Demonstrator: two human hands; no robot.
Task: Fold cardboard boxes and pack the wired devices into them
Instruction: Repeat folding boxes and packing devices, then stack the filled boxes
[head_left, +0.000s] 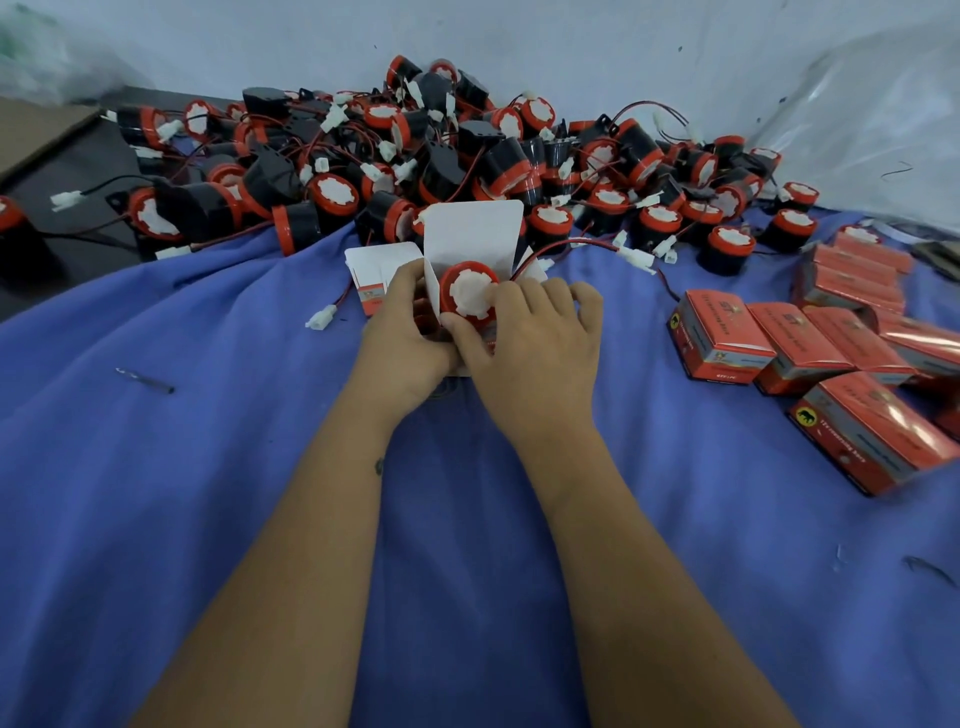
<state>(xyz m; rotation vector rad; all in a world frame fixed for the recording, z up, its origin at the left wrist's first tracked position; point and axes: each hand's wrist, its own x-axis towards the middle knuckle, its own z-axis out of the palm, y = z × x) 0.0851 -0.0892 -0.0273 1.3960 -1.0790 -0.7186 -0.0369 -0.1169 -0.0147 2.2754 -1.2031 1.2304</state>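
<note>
Both hands worked a red-capped device into an open cardboard box on the blue-covered tabletop.

The left hand (410, 332) curled its grip round the left side of the open box (467, 244), whose white flaps stood up behind and to the left. The right hand (530, 338) pinched the device (467, 287) at its red rim, thumb below and forefinger across the white centre, the other fingers spread loosely over the box's right edge. The device sat in the box mouth, its red-and-black wire (571, 245) trailing right to a white plug (638, 258). Behind lay a heap of loose devices (441, 156); at right, closed red boxes (800, 348) lay together on the blue cloth (208, 415).
</note>
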